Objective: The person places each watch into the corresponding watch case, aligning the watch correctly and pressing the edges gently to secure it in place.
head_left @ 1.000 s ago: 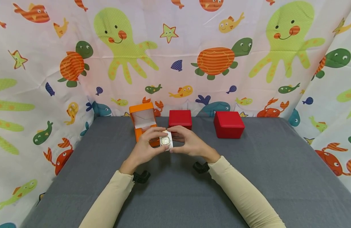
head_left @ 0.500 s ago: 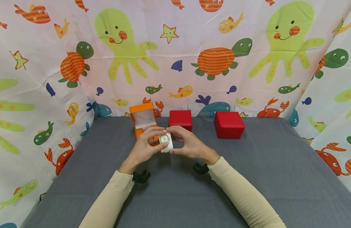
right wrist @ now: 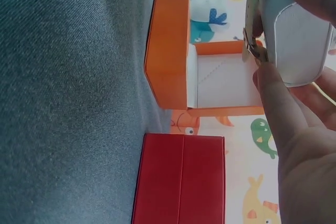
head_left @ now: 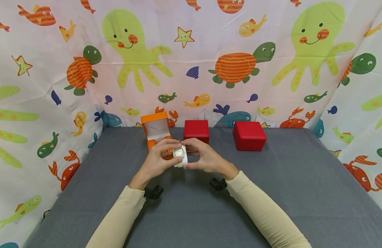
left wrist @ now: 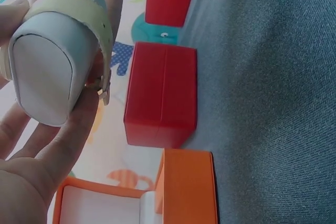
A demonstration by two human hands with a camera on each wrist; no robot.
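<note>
Above the table, both hands hold a wristwatch (head_left: pixel 178 152) with a pale square dial, set on a white watch cushion (left wrist: pixel 42 80). Its cream strap (left wrist: pixel 71 4) wraps partly round the cushion, and one side stands away from it. A metal buckle (right wrist: pixel 257 52) shows near that loose side. My left hand (head_left: pixel 157 159) grips the watch and cushion from the left, thumb below the dial and fingers above. From the right, my right hand (head_left: pixel 206 156) pinches the cushion between thumb and fingers, with a fingertip close to the buckle in the right wrist view.
Just behind my left hand stands an orange box (head_left: pixel 155 118) with its lid raised and a pale lining. A closed red box (head_left: pixel 196 128) is behind my right hand, and another red box (head_left: pixel 249 136) stands further right. Grey cloth (head_left: pixel 191 213) covers the table.
The watch has tilted slightly between the hands, and more of the white cushion shows at its right and lower side. Both arms have stayed nearly in place.
</note>
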